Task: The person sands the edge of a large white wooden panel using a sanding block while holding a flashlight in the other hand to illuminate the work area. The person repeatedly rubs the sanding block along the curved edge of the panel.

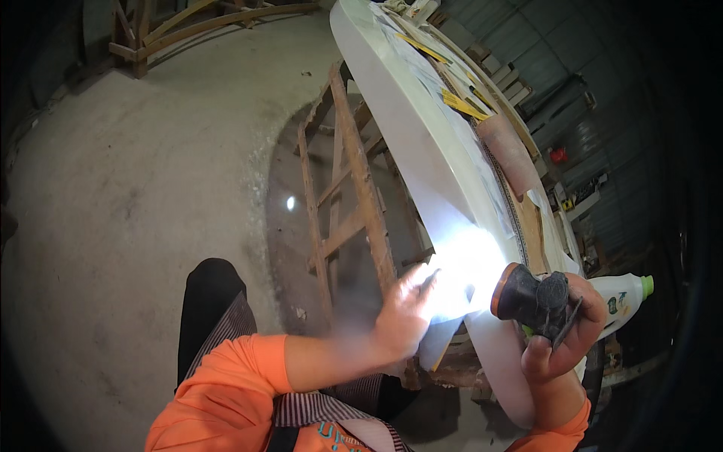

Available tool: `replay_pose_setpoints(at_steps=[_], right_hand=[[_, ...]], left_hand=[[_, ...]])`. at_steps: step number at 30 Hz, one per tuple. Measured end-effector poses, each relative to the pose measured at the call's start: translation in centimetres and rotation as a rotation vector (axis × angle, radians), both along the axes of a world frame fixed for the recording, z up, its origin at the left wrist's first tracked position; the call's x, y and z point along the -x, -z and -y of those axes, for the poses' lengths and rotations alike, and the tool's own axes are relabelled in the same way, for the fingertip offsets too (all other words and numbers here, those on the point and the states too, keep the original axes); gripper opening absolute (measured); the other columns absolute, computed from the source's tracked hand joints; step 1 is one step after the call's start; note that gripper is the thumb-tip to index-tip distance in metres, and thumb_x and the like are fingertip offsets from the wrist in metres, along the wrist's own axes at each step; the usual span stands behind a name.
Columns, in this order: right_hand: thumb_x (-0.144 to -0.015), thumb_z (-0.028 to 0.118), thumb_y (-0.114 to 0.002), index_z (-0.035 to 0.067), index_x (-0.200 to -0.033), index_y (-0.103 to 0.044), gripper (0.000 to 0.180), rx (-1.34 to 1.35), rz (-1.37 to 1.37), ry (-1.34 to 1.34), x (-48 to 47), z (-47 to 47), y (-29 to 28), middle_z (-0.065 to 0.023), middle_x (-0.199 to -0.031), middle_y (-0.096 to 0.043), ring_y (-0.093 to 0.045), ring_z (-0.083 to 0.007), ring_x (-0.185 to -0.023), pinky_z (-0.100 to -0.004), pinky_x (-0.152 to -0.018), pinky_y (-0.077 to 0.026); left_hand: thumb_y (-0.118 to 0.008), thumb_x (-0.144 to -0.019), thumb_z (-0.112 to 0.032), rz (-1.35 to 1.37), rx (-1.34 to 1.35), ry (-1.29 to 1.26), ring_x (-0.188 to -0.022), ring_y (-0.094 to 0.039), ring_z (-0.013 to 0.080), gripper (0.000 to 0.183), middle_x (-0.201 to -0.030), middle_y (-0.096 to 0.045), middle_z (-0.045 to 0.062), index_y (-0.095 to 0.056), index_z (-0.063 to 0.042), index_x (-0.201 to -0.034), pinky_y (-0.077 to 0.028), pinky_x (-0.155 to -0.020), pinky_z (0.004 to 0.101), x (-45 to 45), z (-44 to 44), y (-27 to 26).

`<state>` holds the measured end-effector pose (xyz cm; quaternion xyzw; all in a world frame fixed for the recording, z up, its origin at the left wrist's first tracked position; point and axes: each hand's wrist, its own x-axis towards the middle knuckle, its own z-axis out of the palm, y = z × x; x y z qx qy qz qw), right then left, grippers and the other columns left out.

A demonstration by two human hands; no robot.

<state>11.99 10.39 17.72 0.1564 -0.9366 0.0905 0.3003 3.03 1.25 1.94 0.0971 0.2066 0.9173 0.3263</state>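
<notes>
A long, curved white panel [406, 124] with a smooth, glossy side runs from the far end towards me. My right hand [570, 327] grips a black lamp [528, 296] with an orange rim, aimed left at the panel. Its beam makes a glaring white patch that washes out the surface. My left hand [401, 319], slightly blurred, is at the panel's near edge beside the glare. Just below its fingers is a grey flat piece [440, 339] with a yellowish edge. The glare hides whether that hand holds it.
A wooden frame [361, 186] stands beneath the panel. On top lie papers, yellow flat pieces [463, 104] and a pinkish-brown roll [508, 152]. A white bottle [624, 296] with a green cap is beyond my right hand. Another timber frame [135, 51] stands far left on the concrete floor [141, 169].
</notes>
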Motion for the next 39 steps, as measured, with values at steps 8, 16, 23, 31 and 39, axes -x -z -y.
replay_pose_setpoints(at_steps=[8, 16, 23, 31, 39], right_hand=[[-0.071, 0.035, -0.071, 0.006, -0.111, -0.032, 0.063, -0.048, 0.015, -0.003, -0.2, 0.3, -0.2, -0.0169, -0.097, -0.05, -0.053, -0.0245, -0.086, -0.036, -0.076, -0.045], [-0.071, 0.032, -0.071, 0.006, -0.113, -0.032, 0.063, -0.01, 0.069, -0.065, 0.2, 0.3, -0.3, -0.0176, -0.1, -0.05, -0.053, -0.024, -0.087, -0.0352, -0.077, -0.045], [-0.072, 0.03, -0.071, 0.005, -0.113, -0.032, 0.062, -0.002, 0.055, -0.048, 0.2, 0.6, -0.3, -0.0173, -0.098, -0.05, -0.054, -0.0236, -0.085, -0.035, -0.076, -0.046], [-0.071, 0.031, -0.071, 0.005, -0.113, -0.032, 0.064, 0.006, 0.049, -0.07, 0.3, 0.1, -0.3, -0.0176, -0.097, -0.051, -0.055, -0.0242, -0.085, -0.0354, -0.076, -0.046], [-0.071, 0.031, -0.072, 0.004, -0.114, -0.031, 0.065, -0.011, 0.066, -0.054, 0.3, 0.0, -0.5, -0.0181, -0.098, -0.05, -0.053, -0.0241, -0.086, -0.0358, -0.076, -0.045]], left_hand=[[-0.043, -0.094, -0.023, -0.06, 0.081, -0.181, -0.08, -0.054, 0.0091, 0.028, -0.088, -0.059, 0.004, -0.052, 0.001, -0.106, -0.043, -0.073, 0.0224, -0.5, 0.2, -1.2], [-0.043, -0.094, -0.027, -0.083, 0.012, -0.098, -0.08, -0.053, 0.0095, 0.03, -0.087, -0.056, 0.003, -0.052, -0.001, -0.107, -0.043, -0.075, 0.0229, -0.7, 0.0, -0.6], [-0.039, -0.095, -0.034, -0.133, -0.12, -0.119, -0.075, -0.054, 0.0104, 0.035, -0.088, -0.056, 0.005, -0.051, -0.002, -0.097, -0.043, -0.073, 0.0236, 1.2, 0.2, -0.4], [-0.049, -0.092, -0.024, -0.173, 0.003, -0.096, -0.09, -0.052, 0.0092, 0.032, -0.096, -0.058, 0.003, -0.05, 0.001, -0.113, -0.042, -0.08, 0.0238, 0.1, -0.6, 1.4], [-0.054, -0.089, -0.012, -0.148, 0.175, 0.165, -0.081, -0.047, 0.0057, 0.014, -0.088, -0.053, 0.0, -0.054, 0.0, -0.096, -0.039, -0.074, 0.0198, -1.2, 0.0, 0.1]])
